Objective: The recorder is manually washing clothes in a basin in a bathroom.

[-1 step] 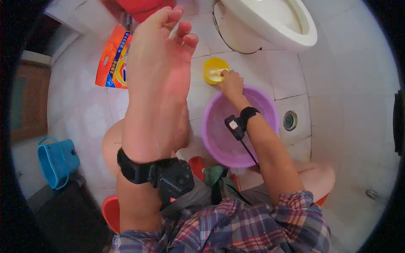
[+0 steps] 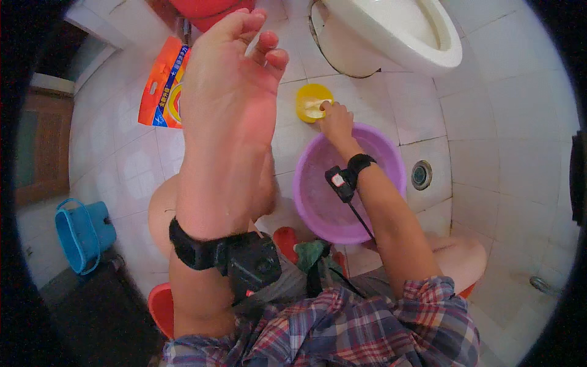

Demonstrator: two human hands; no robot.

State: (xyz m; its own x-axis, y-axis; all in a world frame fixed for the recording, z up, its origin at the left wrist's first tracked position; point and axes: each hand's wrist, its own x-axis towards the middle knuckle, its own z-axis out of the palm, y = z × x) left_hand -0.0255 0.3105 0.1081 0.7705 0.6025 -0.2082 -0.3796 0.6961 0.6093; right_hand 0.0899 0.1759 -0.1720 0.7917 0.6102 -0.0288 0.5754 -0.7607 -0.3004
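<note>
My left hand [image 2: 233, 73] is raised close to the camera above the floor, holding nothing, fingers bent and apart, a black strap with a device on its wrist. My right hand [image 2: 336, 119] reaches over the far rim of a purple basin [image 2: 302, 189] to a small yellow container [image 2: 304, 93] on the tiles, its fingers closed at pale contents inside; exactly what they grip is too small to make out. A smaller black device is strapped to that wrist. An orange detergent bag [image 2: 153, 92] lies left of my left hand.
A white squat toilet [image 2: 397, 43] is at the back, a drain [image 2: 421, 175] right of the basin. A red container [image 2: 202, 12] stands at the top, a blue bucket [image 2: 82, 238] at left beside a dark mat [image 2: 79, 312]. Another red object [image 2: 160, 309] is by my left arm. Tiled wall on the right.
</note>
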